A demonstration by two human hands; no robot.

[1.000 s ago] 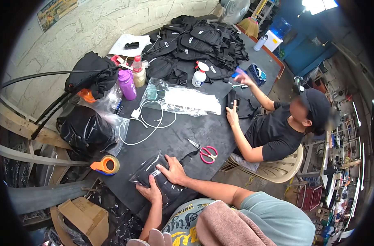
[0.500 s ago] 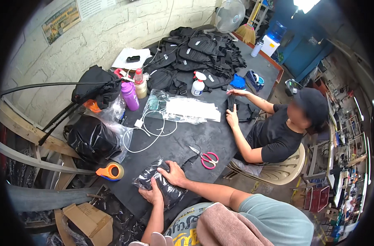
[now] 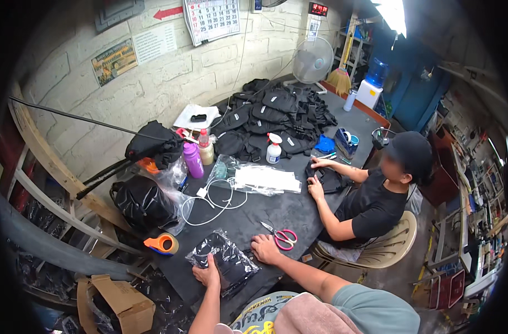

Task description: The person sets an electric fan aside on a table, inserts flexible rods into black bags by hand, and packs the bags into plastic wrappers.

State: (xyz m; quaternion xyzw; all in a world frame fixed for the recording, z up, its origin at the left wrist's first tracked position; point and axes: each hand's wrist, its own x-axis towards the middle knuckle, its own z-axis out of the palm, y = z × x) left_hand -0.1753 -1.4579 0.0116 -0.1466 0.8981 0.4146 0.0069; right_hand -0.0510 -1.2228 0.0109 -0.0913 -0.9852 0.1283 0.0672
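A clear plastic bag with a folded black item inside (image 3: 226, 261) lies at the near edge of the dark table. My left hand (image 3: 208, 273) grips its left side, thumb on top and fingers along the edge. Just right of the bag, my right hand (image 3: 265, 249) rests on the tabletop with fingers extended downward and nothing visible in them. Beside that hand lie scissors with pink handles (image 3: 285, 239), blades pointing to the far left.
An orange tape dispenser (image 3: 162, 244) sits left of the bag. Beyond are a white cable (image 3: 212, 214), white sheets in plastic (image 3: 265, 179), a spray bottle (image 3: 273, 149) and piled black bags (image 3: 265, 114). To the right, a seated co-worker (image 3: 371, 206) handles a black bag (image 3: 326, 179).
My right hand has left the bag and moved right onto the table near the scissors. My left hand stays on the bag. The view has tilted up, showing more wall.
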